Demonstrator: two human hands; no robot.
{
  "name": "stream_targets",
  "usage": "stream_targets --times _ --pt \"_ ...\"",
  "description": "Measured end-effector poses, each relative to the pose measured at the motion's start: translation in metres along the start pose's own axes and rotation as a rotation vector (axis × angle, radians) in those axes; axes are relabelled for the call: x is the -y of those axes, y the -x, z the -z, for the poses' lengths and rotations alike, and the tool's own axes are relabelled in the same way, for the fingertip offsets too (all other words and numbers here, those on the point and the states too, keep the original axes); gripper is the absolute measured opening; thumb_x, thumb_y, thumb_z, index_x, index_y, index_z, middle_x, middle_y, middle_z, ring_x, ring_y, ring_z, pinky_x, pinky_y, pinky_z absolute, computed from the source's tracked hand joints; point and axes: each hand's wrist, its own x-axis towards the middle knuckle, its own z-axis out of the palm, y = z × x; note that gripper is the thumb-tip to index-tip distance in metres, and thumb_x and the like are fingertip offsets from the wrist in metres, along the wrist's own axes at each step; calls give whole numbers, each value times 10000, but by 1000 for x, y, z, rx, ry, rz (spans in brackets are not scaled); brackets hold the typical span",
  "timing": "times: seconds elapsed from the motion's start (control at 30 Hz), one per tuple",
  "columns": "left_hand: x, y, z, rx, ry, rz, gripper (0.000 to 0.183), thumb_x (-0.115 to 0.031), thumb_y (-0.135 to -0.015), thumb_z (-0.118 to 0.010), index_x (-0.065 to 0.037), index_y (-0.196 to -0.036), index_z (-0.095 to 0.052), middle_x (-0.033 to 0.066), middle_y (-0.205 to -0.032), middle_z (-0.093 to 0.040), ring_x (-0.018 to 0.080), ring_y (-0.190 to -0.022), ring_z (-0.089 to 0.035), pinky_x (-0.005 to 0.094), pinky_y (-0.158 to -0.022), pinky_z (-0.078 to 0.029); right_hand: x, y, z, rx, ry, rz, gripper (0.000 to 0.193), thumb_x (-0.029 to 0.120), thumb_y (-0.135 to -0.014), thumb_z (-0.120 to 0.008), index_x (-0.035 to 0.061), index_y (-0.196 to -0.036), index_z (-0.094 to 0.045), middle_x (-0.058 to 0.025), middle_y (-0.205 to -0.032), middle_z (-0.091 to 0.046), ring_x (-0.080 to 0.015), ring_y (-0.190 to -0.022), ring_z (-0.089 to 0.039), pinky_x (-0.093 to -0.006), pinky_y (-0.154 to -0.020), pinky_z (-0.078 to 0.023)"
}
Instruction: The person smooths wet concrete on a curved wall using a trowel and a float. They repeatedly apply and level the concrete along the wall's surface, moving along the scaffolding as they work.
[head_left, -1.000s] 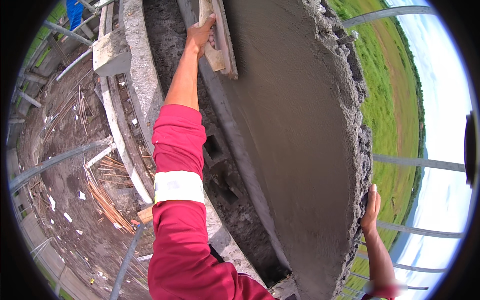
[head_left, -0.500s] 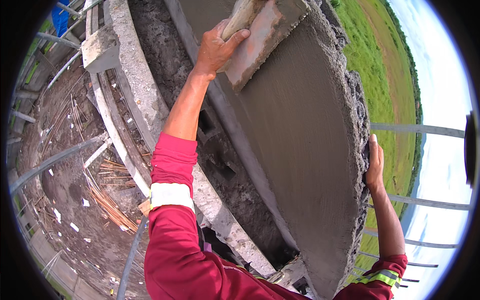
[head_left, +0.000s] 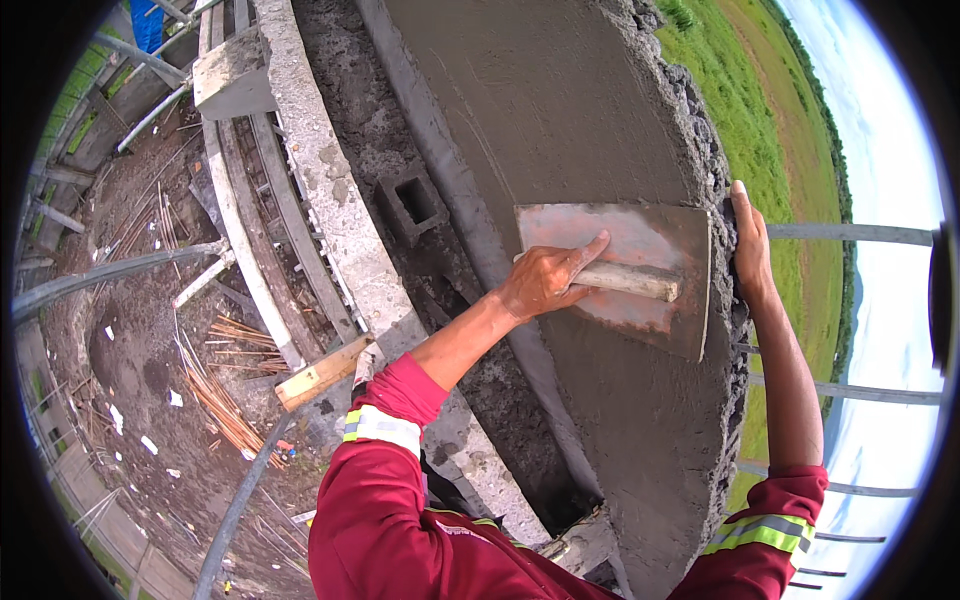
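My left hand [head_left: 548,281] grips the wooden handle of a plastering float [head_left: 640,228], a wide flat blade stained with rust-red and grey. The blade lies against the wet grey mortar [head_left: 600,120] on the wall face, close to the wall's rough right edge. My thumb stretches along the top of the handle. On the far side of that crumbly edge [head_left: 735,345], my right hand [head_left: 750,242] rests with its fingers extended, touching the concrete and holding nothing.
Left of the wall runs a trough with a hollow concrete block [head_left: 411,200], then a concrete beam [head_left: 335,215]. A short timber piece [head_left: 325,372] and metal pipes [head_left: 120,270] stand over a lower ground strewn with thin rods [head_left: 225,410]. Grass [head_left: 745,100] lies beyond the right edge.
My left hand has brought the float down and right across the mortar, turning its blade more level. My right hand has slid slightly up along the edge. The view has shifted a little.
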Motion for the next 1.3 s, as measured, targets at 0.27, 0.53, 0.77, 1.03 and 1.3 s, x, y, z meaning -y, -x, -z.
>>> stream_targets --times 0.27,0.53,0.77,1.03,1.3 --pt "-101 104 -86 315 162 34 919 -198 -743 -823 -104 -1513 -331 122 -1093 -699 336 -915 -689 415 -828 -572 -9 -7 -1 4 42 80 715 620 -1000 -380 -35 -996 -666 -55 -916 -641 -148 -853 -544 -314 -876 -422" --pt "-82 106 -31 -457 450 943 502 -394 -927 -680 7 -1222 -610 142 -965 -715 200 -825 -675 344 -746 -537 -4 -3 -2 5 39 101 740 609 -1008 -373 -75 -993 -654 -104 -873 -639 -182 -853 -552 -351 -877 -435" --pt "108 26 55 -862 628 1107 396 -401 -920 -693 -17 -920 -597 22 -626 -510 140 -433 -475 304 -389 -394 5 2 -3 17 0 77 683 555 -1029 -380 -70 -984 -655 -97 -880 -650 -169 -850 -555 -330 -874 -434" --pt "194 -30 88 -854 804 1223 464 -426 -902 -712 13 -992 -592 65 -707 -532 156 -514 -490 333 -439 -427 -2 0 -4 -65 50 78 605 514 -1041 -395 -5 -751 -506 -10 -703 -452 -133 -710 -392 -333 -698 -376" --pt "184 -70 122 -823 940 1163 445 -419 -888 -734 -11 -973 -576 25 -688 -509 142 -512 -464 320 -467 -418 -2 1 -5 -61 47 95 595 477 -1049 -386 -31 -769 -519 -53 -696 -490 -156 -706 -420 -347 -697 -392"
